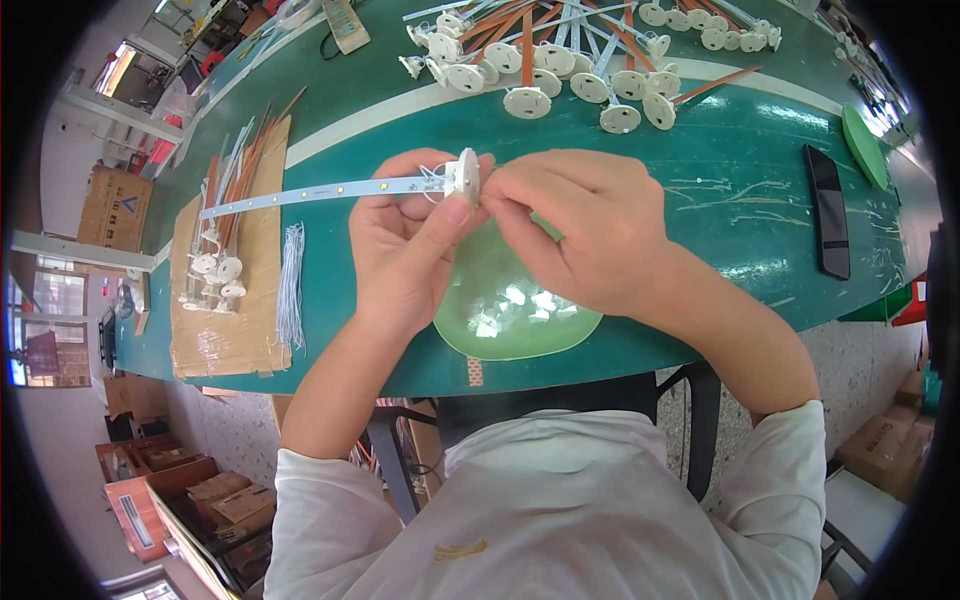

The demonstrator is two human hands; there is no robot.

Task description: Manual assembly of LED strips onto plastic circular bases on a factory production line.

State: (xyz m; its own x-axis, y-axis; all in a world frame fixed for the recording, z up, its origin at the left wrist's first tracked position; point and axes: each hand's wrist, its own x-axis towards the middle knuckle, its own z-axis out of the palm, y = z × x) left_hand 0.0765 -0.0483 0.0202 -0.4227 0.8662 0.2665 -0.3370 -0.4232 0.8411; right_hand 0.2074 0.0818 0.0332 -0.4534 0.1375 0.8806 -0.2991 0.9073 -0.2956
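My left hand (405, 240) grips a white round cap (464, 178) on edge between thumb and fingers. From the cap an LED strip (310, 193), pale with small yellow chips, sticks out to the left, and thin white wires loop where the two join. Thumb and fingers of my right hand (590, 225) are pinched together against the cap's right face; whatever sits between the fingertips is hidden. Below both hands lies a light green bowl (520, 310) with small shiny bits in it, partly covered by my hands.
Left, a cardboard sheet (190, 345) bears several capped strips (225, 270), beside a bundle of white wires (291, 290). More capped strips (527, 100) are heaped at the table's far side. A black phone (826, 210) and a green lid-like piece (862, 147) lie right.
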